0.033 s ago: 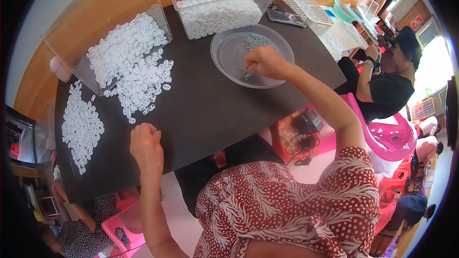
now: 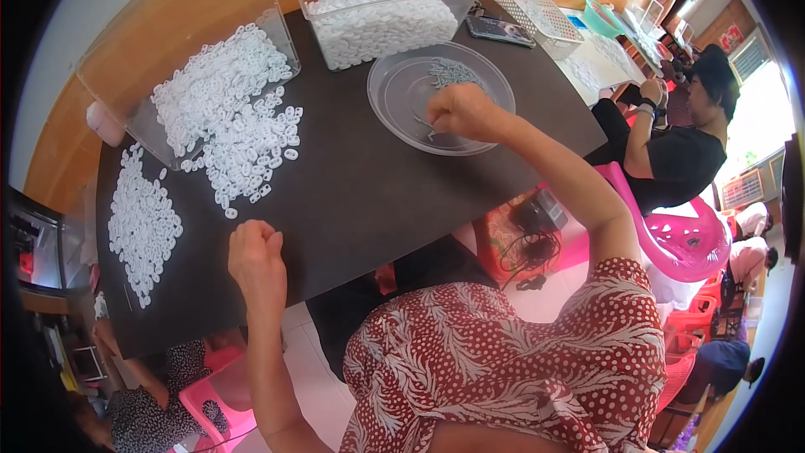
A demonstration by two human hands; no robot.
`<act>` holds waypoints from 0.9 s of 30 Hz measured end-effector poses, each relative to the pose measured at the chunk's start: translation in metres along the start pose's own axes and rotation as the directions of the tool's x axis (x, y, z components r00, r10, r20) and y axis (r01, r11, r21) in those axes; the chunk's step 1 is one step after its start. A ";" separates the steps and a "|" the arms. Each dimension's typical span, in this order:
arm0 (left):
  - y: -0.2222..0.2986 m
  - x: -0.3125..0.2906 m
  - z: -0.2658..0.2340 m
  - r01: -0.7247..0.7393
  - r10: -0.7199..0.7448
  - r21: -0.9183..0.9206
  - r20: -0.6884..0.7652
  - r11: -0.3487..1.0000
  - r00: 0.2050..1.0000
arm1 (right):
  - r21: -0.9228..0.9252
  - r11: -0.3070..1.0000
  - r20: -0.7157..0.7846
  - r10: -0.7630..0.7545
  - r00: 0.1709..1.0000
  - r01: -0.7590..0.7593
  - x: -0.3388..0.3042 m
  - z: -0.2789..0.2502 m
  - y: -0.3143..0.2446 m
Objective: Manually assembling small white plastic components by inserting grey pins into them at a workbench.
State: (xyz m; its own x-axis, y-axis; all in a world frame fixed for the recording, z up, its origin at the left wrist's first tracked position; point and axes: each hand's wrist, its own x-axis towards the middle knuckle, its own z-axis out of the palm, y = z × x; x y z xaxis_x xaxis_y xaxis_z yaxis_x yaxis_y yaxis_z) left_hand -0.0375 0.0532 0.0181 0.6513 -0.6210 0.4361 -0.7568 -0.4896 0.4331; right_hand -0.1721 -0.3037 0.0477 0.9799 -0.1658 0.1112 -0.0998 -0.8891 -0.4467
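Handling White Two-Hole Ovals and Small Grey Parts

Hands: The left hand (image 2: pixel 258 262) is curled, thumb against fingers, at the near edge of the bench (image 2: pixel 335 176). Whether it grasps a piece cannot be told. The right hand (image 2: pixel 461 109) is bent into a pinch over a round clear tray (image 2: pixel 394 92); its fingertips are directed downward, and any part between them cannot be made out.

Parts: Small grey slender parts (image 2: pixel 453 73) lie in the tray, mostly just beyond the right hand, with a few beside its fingertips. A spill of white two-hole ovals (image 2: pixel 251 151) lies just beyond the left hand. It runs back into a clear bin (image 2: pixel 193 17) lying with its mouth toward the left hand. A separate heap of white ovals (image 2: pixel 142 226) lies to the left of that hand. Beyond the right hand, toward its left, stands a well-filled clear container (image 2: pixel 465 2).

Progress: The work appears to be under way, with a large stock of ovals left. Whether the separate heap or the filled container holds finished pieces cannot be determined at this scale.
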 end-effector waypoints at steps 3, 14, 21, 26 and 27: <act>0.009 -0.008 -0.005 0.177 -0.175 -0.214 0.024 0.961 0.984 | -0.061 0.997 -0.057 -0.042 0.997 0.039 0.000 0.005 0.006; 0.039 -0.021 0.009 0.270 -0.388 -0.705 -0.008 0.656 0.922 | -0.208 0.978 -0.081 -0.025 0.996 0.008 0.032 0.027 0.002; 0.041 -0.029 0.007 0.395 -0.450 -0.749 0.144 0.532 0.881 | -0.253 0.957 -0.104 -0.170 0.980 0.139 0.034 0.031 0.002; 0.043 -0.024 0.008 0.427 -0.523 -0.896 0.307 0.123 0.795 | -0.166 0.976 -0.161 -0.168 0.972 0.141 0.021 0.014 -0.027; 0.046 -0.022 0.010 0.413 -0.527 -0.906 0.309 0.090 0.792 | -0.122 0.984 -0.205 -0.153 0.967 0.130 0.018 0.009 -0.035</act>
State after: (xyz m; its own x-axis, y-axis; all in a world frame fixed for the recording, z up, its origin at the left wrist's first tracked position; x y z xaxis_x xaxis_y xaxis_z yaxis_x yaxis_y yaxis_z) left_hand -0.0873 0.0384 0.0205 0.8973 -0.4229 -0.1265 0.2513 0.2539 0.9340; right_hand -0.1490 -0.2715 0.0570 0.9270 -0.1116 0.3580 0.0081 -0.9485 -0.3168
